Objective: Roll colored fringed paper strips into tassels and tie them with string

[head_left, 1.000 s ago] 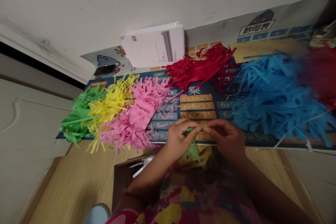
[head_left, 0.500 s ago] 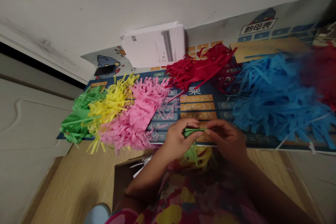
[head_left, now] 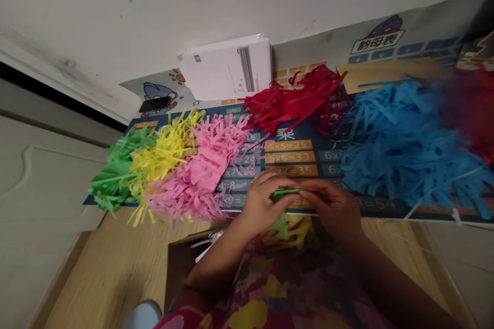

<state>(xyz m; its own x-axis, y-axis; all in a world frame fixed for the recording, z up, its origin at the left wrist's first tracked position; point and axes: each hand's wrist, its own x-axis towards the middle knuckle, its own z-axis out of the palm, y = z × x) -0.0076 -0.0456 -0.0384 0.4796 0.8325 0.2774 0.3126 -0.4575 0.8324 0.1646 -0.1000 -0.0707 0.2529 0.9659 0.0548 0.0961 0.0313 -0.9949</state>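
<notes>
Blue paper strips (head_left: 405,149) make the biggest heap here, sprawling over the right end of the printed mat (head_left: 328,157) that covers the wooden table (head_left: 116,262), with a dark red blur beyond it at the right edge that cannot be made out. Next in bulk is the row along the mat's left end: pink strips (head_left: 204,169), then yellow strips (head_left: 165,151), then green strips (head_left: 116,169) hanging over the left corner. Red strips (head_left: 297,97) lie toward the far edge, just beside a white box (head_left: 227,67) leaning at the wall, and a dark phone (head_left: 154,104) sits on the far left corner. And now the action, at the near edge of the mat, dead centre: the left hand (head_left: 262,203) and the right hand (head_left: 334,208) meet fingertip to fingertip, both pinching a thin green strip (head_left: 285,193) held level between them, just above the mat. A small cluster of green and yellow paper (head_left: 289,226) sits below the hands at the table's near edge, over the person's patterned clothing. To work this strip well, it looks wise to keep the pinches close together so the paper stays taut without tearing, to roll or fold with the fingertips rather than the whole hand, and to hold it clear of the loose pink ends nearby, which could snag. Whether the strip is being folded or twisted cannot be told.
</notes>
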